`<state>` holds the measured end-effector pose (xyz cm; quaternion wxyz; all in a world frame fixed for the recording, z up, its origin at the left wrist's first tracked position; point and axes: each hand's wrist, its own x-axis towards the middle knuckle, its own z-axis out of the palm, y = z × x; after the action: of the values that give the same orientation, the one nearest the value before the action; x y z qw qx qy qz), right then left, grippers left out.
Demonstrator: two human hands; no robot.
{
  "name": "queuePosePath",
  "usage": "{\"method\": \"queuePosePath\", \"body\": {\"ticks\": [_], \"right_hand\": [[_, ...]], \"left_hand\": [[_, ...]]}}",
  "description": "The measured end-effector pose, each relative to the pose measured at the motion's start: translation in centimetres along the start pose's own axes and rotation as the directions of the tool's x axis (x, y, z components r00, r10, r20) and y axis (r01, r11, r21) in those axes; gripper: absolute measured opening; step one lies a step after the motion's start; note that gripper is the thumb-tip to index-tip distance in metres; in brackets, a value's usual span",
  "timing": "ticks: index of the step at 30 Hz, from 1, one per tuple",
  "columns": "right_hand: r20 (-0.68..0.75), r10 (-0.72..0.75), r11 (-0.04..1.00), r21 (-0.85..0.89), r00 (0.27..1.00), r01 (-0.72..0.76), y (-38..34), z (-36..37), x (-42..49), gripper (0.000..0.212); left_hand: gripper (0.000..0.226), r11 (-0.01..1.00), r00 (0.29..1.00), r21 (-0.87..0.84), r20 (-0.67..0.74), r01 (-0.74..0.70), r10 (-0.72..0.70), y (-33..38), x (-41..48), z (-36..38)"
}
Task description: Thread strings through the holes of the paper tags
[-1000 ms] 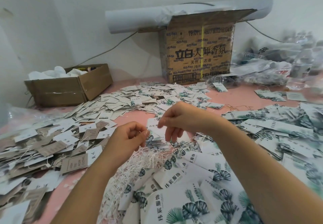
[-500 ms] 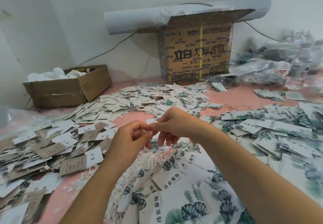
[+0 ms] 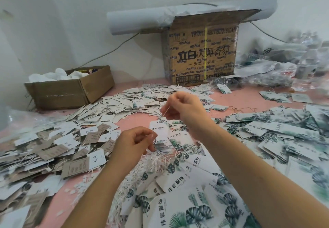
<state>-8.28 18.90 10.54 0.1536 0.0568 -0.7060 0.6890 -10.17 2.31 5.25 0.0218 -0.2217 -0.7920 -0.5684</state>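
The right hand [image 3: 185,108] is up high. Its thumb and finger pinch a thin white string [image 3: 166,110], which hangs down from them. The left hand [image 3: 133,143] is lower. Its fingertips are pressed together, but what they pinch is too small to tell. A tag [image 3: 159,132] lies just beside the left fingertips. The string may slip out if the pinch is too soft. It may also catch in the loose strings [image 3: 154,162] under the left fingers and knot.
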Motion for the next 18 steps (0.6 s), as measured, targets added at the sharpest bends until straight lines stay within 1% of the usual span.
{"method": "queuePosePath", "body": {"ticks": [2, 4, 5, 6, 7, 8, 9, 10, 11, 12, 13, 14, 15, 16, 18], "right_hand": [[-0.131, -0.016, 0.986, 0.163, 0.991, 0.037, -0.2, -0.2, 0.2, 0.028], [-0.21, 0.004, 0.949, 0.308, 0.978, 0.062, -0.3, -0.5, 0.3, 0.031], [-0.226, 0.022, 0.929, 0.364, 0.974, 0.063, -0.3, -0.6, 0.3, 0.031], [-0.222, 0.04, 0.922, 0.384, 0.974, 0.05, -0.2, -0.8, 0.5, 0.03], [-0.202, 0.055, 0.936, 0.35, 0.978, 0.02, 0.0, -0.9, 0.5, 0.028], [-0.166, 0.065, 0.968, 0.249, 0.984, -0.022, 0.3, -1.0, 0.5, 0.026], [-0.116, 0.067, 0.995, 0.078, 0.991, -0.058, 0.7, -0.9, 0.5, 0.023], [-0.056, 0.056, 0.986, -0.153, 0.997, -0.065, 1.2, -0.7, 0.4, 0.018], [0.009, 0.04, 0.917, -0.398, 0.999, -0.033, 1.8, -0.4, 0.4, 0.014], [0.079, 0.028, 0.787, -0.617, 0.997, 0.026, 2.5, -0.2, 0.3, 0.017], [0.142, 0.03, 0.625, -0.775, 0.989, 0.092, 3.3, 0.0, 0.2, 0.027], [0.187, 0.062, 0.485, -0.864, 0.98, 0.134, 4.0, 0.1, 0.1, 0.041], [0.215, 0.112, 0.389, -0.908, 0.97, 0.156, 4.5, 0.2, 0.0, 0.052], [0.232, 0.154, 0.329, -0.929, 0.96, 0.171, 5.0, 0.2, 0.0, 0.059], [0.244, 0.209, 0.261, -0.947, 0.947, 0.187, 5.8, 0.1, 0.2, 0.064]], "left_hand": [[0.009, 0.999, 1.0, 0.016, 0.013, 0.027, -0.028, -0.4, 0.0, 0.0], [0.009, 0.998, 0.998, 0.03, 0.028, 0.05, -0.051, -0.8, 0.0, 0.0], [0.009, 0.998, 0.998, 0.04, 0.033, 0.058, -0.059, -1.0, 0.0, 0.0], [0.01, 0.996, 0.997, 0.055, 0.035, 0.064, -0.066, -1.1, 0.0, 0.0], [0.011, 0.995, 0.997, 0.072, 0.03, 0.067, -0.07, -1.3, -0.1, 0.0], [0.011, 0.993, 0.997, 0.093, 0.016, 0.069, -0.07, -1.4, -0.1, 0.1], [0.012, 0.99, 0.998, 0.123, -0.005, 0.067, -0.067, -1.7, -0.1, 0.1], [0.012, 0.985, 0.998, 0.161, -0.029, 0.064, -0.06, -1.9, -0.1, 0.2], [0.013, 0.978, 0.997, 0.2, -0.053, 0.062, -0.052, -2.1, -0.1, 0.2], [0.014, 0.969, 0.996, 0.239, -0.072, 0.061, -0.045, -2.3, -0.1, 0.3], [0.017, 0.957, 0.996, 0.283, -0.081, 0.058, -0.036, -2.5, -0.1, 0.4], [0.023, 0.941, 0.996, 0.333, -0.079, 0.053, -0.028, -2.6, -0.1, 0.5], [0.029, 0.921, 0.997, 0.385, -0.071, 0.052, -0.027, -2.8, -0.1, 0.5], [0.034, 0.902, 0.998, 0.429, -0.061, 0.057, -0.033, -3.0, -0.1, 0.6], [0.039, 0.877, 0.997, 0.474, -0.048, 0.073, -0.057, -3.2, -0.2, 0.6]]}}
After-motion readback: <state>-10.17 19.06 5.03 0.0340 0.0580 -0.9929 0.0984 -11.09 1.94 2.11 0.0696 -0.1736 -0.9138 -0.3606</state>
